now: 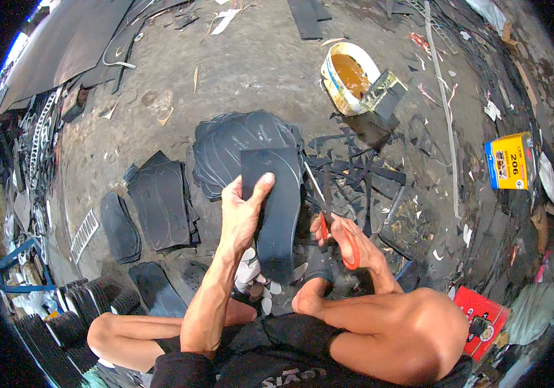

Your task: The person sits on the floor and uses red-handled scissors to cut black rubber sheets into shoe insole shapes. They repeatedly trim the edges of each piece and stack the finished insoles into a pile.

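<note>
The left hand [241, 213] grips a dark, half-trimmed rubber sole sheet [277, 207]; the right hand [348, 242], closed on orange-handled scissors [329, 216], cuts its right edge. Judging by the stack of finished black sole shapes [245, 139] just above and the uncut black pieces [160, 200] to the left, the work seems partly done.

Sole sheet [277, 207] upright in my left hand [241, 216], scissors [332, 223] in my right hand [348, 242] just right of it, stack of cut soles [238, 145] behind, glue bucket [348, 77] farther back right, offcuts [361, 171] on the floor [251, 64] between.
</note>
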Demonstrator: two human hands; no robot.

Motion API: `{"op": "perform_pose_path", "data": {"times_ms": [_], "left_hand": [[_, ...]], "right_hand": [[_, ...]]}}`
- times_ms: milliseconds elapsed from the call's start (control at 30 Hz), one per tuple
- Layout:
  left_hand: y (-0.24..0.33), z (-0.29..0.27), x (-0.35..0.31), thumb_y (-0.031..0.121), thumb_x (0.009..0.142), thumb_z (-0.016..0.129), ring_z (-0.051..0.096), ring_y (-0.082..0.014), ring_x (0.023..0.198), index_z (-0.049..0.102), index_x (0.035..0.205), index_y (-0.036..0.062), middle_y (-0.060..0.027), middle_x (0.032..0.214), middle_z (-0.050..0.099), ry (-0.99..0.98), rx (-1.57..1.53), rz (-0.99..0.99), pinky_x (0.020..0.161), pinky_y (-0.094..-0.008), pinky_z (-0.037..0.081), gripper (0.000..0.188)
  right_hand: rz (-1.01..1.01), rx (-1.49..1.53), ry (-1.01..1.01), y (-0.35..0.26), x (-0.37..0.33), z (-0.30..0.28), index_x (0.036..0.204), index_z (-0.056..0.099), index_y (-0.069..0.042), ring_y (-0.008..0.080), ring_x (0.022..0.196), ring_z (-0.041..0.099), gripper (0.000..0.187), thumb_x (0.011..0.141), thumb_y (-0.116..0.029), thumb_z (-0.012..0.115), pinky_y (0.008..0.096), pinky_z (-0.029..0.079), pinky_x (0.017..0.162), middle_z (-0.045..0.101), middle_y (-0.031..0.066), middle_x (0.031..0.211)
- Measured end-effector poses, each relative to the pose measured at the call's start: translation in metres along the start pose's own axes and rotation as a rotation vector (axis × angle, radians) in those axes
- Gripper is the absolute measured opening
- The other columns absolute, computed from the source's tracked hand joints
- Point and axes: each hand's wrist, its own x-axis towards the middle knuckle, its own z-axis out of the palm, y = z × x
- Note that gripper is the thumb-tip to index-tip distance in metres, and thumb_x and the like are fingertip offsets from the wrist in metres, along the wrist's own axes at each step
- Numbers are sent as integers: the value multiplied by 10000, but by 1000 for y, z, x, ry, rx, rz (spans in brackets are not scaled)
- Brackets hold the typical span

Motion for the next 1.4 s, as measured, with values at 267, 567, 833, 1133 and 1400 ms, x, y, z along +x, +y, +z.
{"op": "perform_pose_path", "data": {"times_ms": [267, 567, 833, 1133, 1400], "left_hand": [[-16, 4, -7, 258, 955, 749, 655, -89, 756, 734, 1044, 15, -34, 917, 747, -113, 219, 21, 667, -267, 532, 260], [-15, -4, -4, 231, 945, 758, 658, -88, 754, 731, 1064, 0, -29, 910, 749, -318, 321, -56, 675, -271, 542, 261], [-8, -28, 16, 306, 914, 785, 595, -83, 746, 713, 905, 5, -2, 857, 698, 1, 276, -47, 686, -276, 488, 310], [-39, -18, 20, 39, 843, 785, 651, -235, 1055, 621, 1234, 13, -79, 1138, 686, 263, -392, 78, 959, -409, 526, 425], [-23, 9, -16, 101, 800, 862, 650, -220, 1036, 596, 1267, -24, -108, 1182, 679, 150, -115, 72, 939, -362, 506, 552]], "right_hand": [[-29, -382, 28, -18, 15, -4, 984, 556, 49, 505, 798, 590, 590, 1074, -510, 390, 529, 452, 734, 606, 293, 829], [-44, -266, 81, -23, 9, -3, 803, 578, 12, 430, 642, 576, 674, 1071, -568, 361, 489, 438, 621, 561, 226, 666], [124, -324, 169, 11, -9, -17, 821, 551, -18, 278, 585, 588, 612, 1077, -544, 369, 440, 453, 592, 514, 146, 620], [97, -172, 83, 17, -1, 18, 1002, 533, -17, 326, 703, 633, 520, 1075, -519, 416, 433, 495, 674, 608, 149, 760], [-90, -321, 149, -26, 25, 28, 934, 529, 26, 486, 774, 615, 469, 1062, -423, 489, 505, 468, 676, 603, 257, 779]]}}
